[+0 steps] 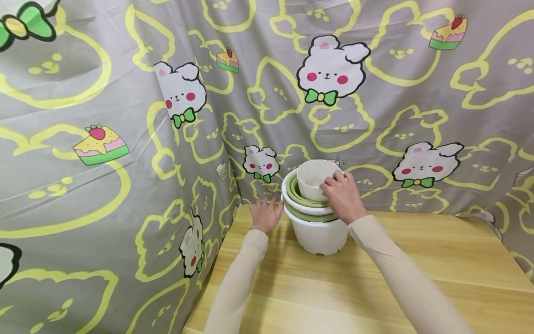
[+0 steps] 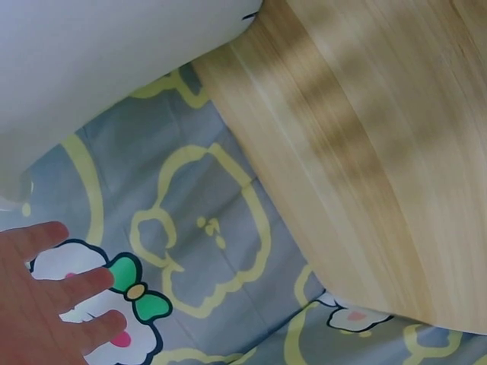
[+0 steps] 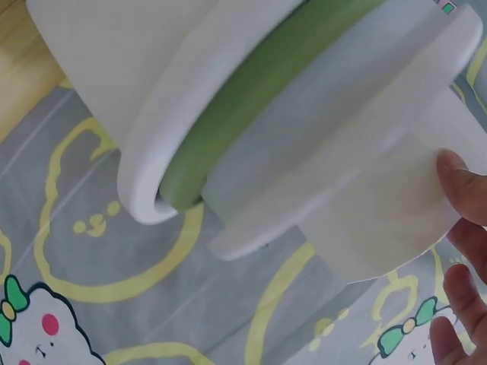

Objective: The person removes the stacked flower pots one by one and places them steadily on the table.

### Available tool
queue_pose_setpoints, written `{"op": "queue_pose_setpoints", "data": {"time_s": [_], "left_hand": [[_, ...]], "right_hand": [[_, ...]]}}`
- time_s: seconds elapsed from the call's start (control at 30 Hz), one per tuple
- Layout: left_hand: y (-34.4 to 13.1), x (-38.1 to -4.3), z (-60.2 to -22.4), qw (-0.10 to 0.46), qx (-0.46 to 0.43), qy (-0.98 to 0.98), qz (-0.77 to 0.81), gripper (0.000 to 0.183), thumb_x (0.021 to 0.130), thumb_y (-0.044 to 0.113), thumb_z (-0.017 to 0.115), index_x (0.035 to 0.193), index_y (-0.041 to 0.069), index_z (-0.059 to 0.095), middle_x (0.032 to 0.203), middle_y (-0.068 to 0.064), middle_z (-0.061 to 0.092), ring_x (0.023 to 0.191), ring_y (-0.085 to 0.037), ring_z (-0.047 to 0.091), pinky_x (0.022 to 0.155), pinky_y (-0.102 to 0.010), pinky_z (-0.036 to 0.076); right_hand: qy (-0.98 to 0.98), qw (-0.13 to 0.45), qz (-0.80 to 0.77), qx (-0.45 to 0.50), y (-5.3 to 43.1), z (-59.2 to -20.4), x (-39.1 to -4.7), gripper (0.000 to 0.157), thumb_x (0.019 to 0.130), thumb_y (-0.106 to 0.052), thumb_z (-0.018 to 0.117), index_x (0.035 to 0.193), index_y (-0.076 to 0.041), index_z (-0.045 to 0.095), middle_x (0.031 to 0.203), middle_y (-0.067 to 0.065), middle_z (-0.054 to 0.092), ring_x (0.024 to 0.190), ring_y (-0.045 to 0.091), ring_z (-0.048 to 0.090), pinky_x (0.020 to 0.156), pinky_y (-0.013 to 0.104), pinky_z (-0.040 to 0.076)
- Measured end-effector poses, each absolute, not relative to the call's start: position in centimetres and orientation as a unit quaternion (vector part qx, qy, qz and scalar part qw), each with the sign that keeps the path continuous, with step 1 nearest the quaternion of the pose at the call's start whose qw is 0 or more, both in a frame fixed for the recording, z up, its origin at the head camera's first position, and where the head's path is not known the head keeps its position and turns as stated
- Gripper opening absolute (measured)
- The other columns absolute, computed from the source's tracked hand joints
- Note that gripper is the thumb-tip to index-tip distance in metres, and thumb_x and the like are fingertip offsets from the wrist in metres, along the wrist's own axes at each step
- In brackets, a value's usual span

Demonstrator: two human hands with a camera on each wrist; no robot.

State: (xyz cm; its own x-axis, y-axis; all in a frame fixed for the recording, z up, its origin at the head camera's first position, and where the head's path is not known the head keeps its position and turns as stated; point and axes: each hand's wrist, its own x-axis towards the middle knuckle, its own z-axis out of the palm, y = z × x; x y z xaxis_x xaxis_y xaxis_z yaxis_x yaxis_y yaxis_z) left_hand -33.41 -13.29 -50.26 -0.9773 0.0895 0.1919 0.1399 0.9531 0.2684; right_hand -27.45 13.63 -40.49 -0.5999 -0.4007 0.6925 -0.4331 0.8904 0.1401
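A stack of nested flower pots, white and green by turns, stands on the wooden table. The large white pot is at the bottom, with a green pot showing inside it. Topmost is a small white pot, slightly tilted and rising above the upper green rim. My right hand pinches its right rim, thumb on the wall in the right wrist view. At the stack's left side, my left hand has its fingers spread, close by the large pot's rim, holding nothing.
Grey cloth with cartoon bears hangs behind and to the left, close to the stack. The wooden table extends toward me and to the right. Its left edge meets the cloth.
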Motion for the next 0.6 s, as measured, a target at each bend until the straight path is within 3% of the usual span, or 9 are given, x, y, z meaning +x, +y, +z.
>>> {"op": "queue_pose_setpoints", "data": {"time_s": [0.6], "left_hand": [[-13.3, -33.5, -50.2, 0.064, -0.058, -0.985, -0.147, 0.073, 0.107, 0.062, 0.017, 0.155, 0.018, 0.048, 0.161, -0.019, 0.043, 0.154, -0.047, 0.028, 0.122, -0.074, 0.007]], "right_hand": [[-0.87, 0.433, 0.02, 0.235, 16.0, -37.7, -26.5, 0.009, 0.086, -0.012, 0.078, 0.093, -0.007, 0.077, 0.089, 0.008, 0.07, 0.087, 0.032, 0.054, 0.081, 0.048, 0.044]]}}
